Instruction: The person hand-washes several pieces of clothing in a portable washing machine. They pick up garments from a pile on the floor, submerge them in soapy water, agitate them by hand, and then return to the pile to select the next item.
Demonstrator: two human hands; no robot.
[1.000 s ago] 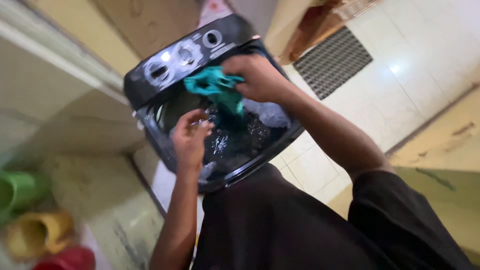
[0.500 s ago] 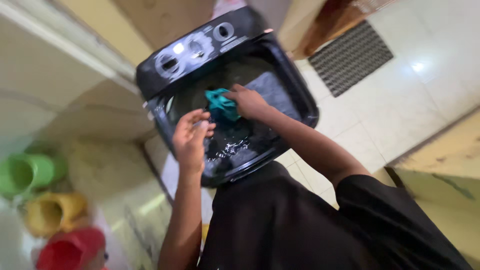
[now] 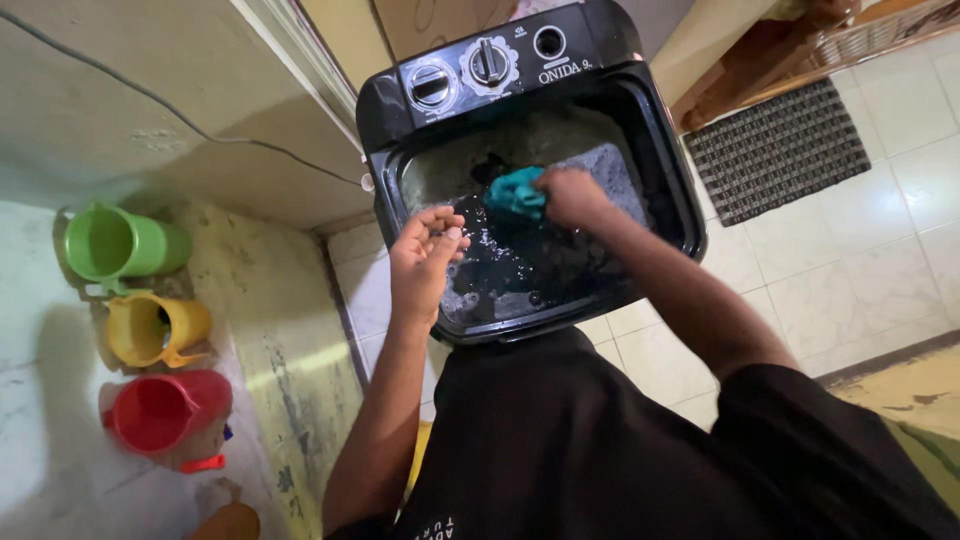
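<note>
Right hand (image 3: 572, 196) gripped teal cloth (image 3: 515, 192), fingers closed on it, upper centre of frame, low inside tub of black washing machine (image 3: 672, 170), above wet dark laundry (image 3: 520, 265). Left hand (image 3: 424, 262) hovered over tub's left edge, fingers loosely curled, holding nothing. Green jug (image 3: 115, 243), yellow jug (image 3: 150, 328), red jug (image 3: 165, 412) lined along left edge of frame. Dark mat (image 3: 775, 150) at upper right

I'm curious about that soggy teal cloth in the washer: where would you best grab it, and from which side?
Probably the bunched top of the teal cloth, from above: the black washer walls it in, and its lower part trails into the water. The right hand grips there.
</note>
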